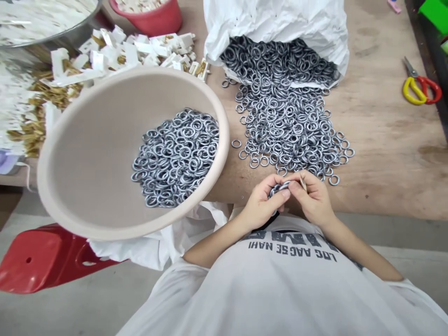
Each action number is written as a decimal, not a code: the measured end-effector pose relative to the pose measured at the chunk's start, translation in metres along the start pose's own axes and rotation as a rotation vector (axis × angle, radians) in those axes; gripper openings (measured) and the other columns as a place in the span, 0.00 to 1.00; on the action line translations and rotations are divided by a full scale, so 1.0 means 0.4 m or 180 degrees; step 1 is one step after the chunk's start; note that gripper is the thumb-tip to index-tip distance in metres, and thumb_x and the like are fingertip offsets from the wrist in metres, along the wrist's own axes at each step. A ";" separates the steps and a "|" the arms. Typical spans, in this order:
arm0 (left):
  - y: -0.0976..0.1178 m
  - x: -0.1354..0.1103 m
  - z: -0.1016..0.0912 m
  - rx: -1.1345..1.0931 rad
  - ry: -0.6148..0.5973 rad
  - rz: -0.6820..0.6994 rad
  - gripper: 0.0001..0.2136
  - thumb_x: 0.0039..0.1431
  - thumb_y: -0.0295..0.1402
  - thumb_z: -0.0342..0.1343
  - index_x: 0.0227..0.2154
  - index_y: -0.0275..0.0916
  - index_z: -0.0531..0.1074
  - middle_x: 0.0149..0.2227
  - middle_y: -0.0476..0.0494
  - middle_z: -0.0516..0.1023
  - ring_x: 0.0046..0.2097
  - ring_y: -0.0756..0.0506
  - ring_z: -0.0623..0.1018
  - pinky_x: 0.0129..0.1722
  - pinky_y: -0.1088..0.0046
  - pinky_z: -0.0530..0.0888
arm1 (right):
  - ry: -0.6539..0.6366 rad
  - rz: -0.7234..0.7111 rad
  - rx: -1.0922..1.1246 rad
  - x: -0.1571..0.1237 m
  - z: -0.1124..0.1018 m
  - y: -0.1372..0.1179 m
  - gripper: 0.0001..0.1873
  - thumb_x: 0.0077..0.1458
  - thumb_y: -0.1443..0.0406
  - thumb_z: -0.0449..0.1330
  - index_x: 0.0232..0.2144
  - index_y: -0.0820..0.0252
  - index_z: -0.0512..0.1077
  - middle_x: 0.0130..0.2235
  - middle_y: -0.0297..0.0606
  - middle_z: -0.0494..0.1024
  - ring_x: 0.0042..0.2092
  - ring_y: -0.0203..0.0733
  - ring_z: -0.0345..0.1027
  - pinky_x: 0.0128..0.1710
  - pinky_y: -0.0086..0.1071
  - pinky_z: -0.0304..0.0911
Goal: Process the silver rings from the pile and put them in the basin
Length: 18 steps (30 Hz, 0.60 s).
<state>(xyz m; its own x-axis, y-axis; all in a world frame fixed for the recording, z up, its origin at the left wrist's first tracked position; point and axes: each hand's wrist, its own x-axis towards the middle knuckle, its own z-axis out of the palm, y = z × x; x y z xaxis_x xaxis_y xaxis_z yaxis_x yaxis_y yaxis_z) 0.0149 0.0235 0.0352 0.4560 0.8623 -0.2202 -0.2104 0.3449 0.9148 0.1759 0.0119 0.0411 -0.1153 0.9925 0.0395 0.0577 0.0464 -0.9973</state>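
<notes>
Just past the table's near edge, my left hand point(262, 201) is closed around several grey metal rings point(279, 188). My right hand point(314, 199) meets it from the other side, thumb and fingers pinched on the same rings. A thin, pale tan flat piece point(303, 184) sticks up between the right fingers; its kind is unclear. Directly beyond both hands spreads a loose pile of the same rings point(290, 126), spilling from a white sack point(276, 18). To the left, a large beige basin point(87, 154) holds a heap of rings point(178, 156) on its right side.
Scissors point(418, 86) with red and yellow handles lie at the far right. White and gold plastic parts point(129, 53) cover the back left, beside a red tub point(154, 18) and a metal bowl point(70, 28). A red stool point(35, 261) stands at lower left.
</notes>
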 end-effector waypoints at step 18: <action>0.329 -0.189 -0.203 0.4452 0.2282 0.1356 0.26 0.69 0.52 0.44 0.59 0.38 0.66 0.61 0.33 0.69 0.63 0.37 0.68 0.62 0.54 0.67 | -0.0544 -0.0622 -0.0201 0.238 0.283 -0.186 0.11 0.64 0.58 0.60 0.47 0.52 0.75 0.38 0.37 0.77 0.34 0.39 0.68 0.32 0.34 0.66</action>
<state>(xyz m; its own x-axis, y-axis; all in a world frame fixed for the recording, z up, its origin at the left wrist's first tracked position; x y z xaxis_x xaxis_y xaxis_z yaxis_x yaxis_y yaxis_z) -0.1175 0.0340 0.1448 0.0159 0.9259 0.3773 0.8791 -0.1927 0.4359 0.0483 0.0901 0.1121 -0.2958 0.9309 0.2144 0.0791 0.2475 -0.9656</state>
